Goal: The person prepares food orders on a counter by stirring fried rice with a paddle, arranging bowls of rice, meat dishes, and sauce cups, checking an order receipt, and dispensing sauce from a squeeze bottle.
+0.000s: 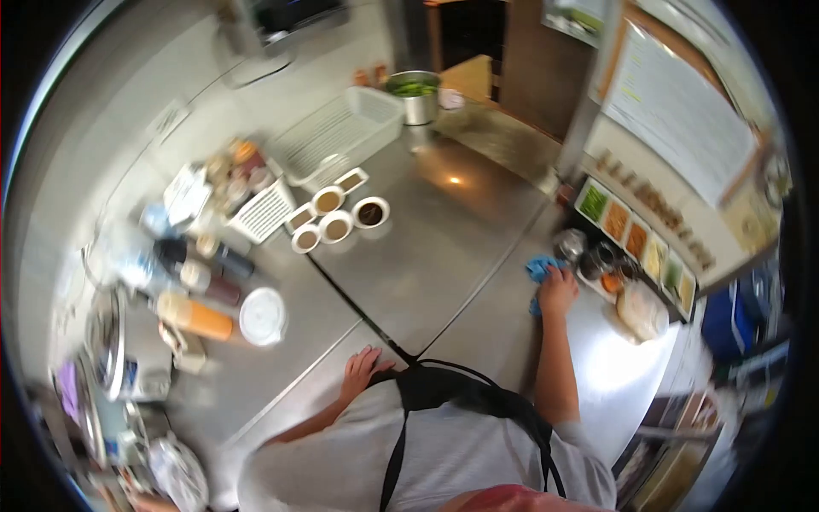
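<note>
On the right, my right hand [559, 292] is closed on a blue cloth [541, 268], pressed against the steel table [444, 299]. Part of the cloth shows beyond my fingers and to their left. My left hand [362, 372] lies with its fingers spread on the table's near edge, beside the black apron, holding nothing. A clear lidded tub [641, 312] and small metal pots [597, 259] stand just right of my right hand.
Cups of sauce [336, 226] stand at the back left, near a white basket [263, 210]. An orange bottle [194, 316] and a white lid [264, 317] are at left. Behind are a crate [341, 136] and a steel pot [419, 107]; food trays [636, 241] line the right.
</note>
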The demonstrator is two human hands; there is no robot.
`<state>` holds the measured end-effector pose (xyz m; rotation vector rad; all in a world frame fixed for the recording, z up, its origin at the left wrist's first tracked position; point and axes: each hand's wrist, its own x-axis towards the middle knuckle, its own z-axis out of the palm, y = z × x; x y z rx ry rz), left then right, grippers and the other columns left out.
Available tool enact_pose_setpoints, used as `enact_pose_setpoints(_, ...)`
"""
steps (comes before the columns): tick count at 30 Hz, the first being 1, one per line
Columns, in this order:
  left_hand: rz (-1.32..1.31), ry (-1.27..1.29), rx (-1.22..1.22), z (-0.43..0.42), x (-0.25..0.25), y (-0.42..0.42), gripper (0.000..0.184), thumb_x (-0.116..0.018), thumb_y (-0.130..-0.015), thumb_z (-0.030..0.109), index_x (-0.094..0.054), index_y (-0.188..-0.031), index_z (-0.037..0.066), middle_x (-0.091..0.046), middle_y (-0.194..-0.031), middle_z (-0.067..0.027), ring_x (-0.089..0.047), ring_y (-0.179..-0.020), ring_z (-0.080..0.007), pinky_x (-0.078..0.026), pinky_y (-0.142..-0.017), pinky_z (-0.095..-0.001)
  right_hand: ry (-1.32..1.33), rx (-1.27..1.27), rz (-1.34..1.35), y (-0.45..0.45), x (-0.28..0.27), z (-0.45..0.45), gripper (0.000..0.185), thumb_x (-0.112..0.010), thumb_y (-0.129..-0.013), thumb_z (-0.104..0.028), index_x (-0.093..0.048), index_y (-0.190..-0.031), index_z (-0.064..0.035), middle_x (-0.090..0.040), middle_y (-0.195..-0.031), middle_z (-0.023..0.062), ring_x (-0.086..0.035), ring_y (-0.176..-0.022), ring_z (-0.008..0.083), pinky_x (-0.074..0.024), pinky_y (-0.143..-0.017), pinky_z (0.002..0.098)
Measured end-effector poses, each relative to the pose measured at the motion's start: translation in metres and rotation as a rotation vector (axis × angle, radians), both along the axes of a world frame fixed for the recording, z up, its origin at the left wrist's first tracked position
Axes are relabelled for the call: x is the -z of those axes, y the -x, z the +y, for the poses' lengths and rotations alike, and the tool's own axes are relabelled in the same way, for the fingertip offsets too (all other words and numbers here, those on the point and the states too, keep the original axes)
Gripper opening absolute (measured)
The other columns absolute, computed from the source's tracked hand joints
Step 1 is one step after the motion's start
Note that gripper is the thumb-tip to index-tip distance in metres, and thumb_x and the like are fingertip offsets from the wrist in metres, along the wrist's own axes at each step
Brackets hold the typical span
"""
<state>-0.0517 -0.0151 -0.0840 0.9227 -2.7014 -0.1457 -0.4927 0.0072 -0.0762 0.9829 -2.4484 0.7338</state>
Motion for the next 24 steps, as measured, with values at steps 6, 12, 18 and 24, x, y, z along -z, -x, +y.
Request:
enact_pose_setpoints(6,0.016,0.015,0.037,-0.004,0.009,-0.01,0.048,-0.042,-0.074,0.014,-0.038,-0.12,0.026,-0.034,-0.123,-0.0074,-0.03,-0.117,-0.0238,-0.026,-0.092,-0.0379,-0.102,-0.083,0.06,0.022,0.02,0.02,0.024,-0.054,-0.073,-0.023,-0.059,-0.094,-0.0122,-0.056,-0.089,0.0128,-0.053,-0.081,0.03,-0.0434,-0.069,0.0397)
enact_pose_setpoints(12,0.103,-0.007,0.013,0.002,-0.008,-0.012,0.041,-0.044,-0.074,0.016,-0.043,-0.113,0.025,-0.033,-0.123,-0.0064,-0.028,-0.117,-0.0235,-0.026,-0.093,-0.0373,-0.394,0.061,-0.014,-0.007,-0.012,0.018,0.051,-0.054,-0.069,-0.055,-0.054,-0.104,-0.0175,-0.051,-0.105,0.0078,-0.047,-0.097,0.0305,-0.0396,-0.075,0.0473)
enact_pose_setpoints(18,0.134,0.061,-0.021,0.001,0.01,-0.005,0.038,-0.045,-0.073,0.016,-0.045,-0.11,0.026,-0.035,-0.12,-0.0061,-0.029,-0.116,-0.0235,-0.027,-0.092,-0.0366,-0.408,0.08,-0.056,0.005,-0.006,0.016,0.047,-0.049,-0.073,-0.052,-0.053,-0.105,-0.0187,-0.05,-0.106,0.009,-0.045,-0.101,0.0308,-0.0388,-0.076,0.0482)
enact_pose_setpoints(24,0.195,0.028,0.003,0.001,0.004,-0.008,0.033,-0.046,-0.073,0.017,-0.047,-0.106,0.023,-0.036,-0.118,-0.0068,-0.03,-0.116,-0.0245,-0.026,-0.093,-0.0384,-0.391,0.093,-0.104,0.003,-0.01,0.016,0.044,-0.048,-0.073,-0.05,-0.054,-0.103,-0.019,-0.051,-0.105,0.0092,-0.046,-0.1,0.0304,-0.0381,-0.077,0.0492)
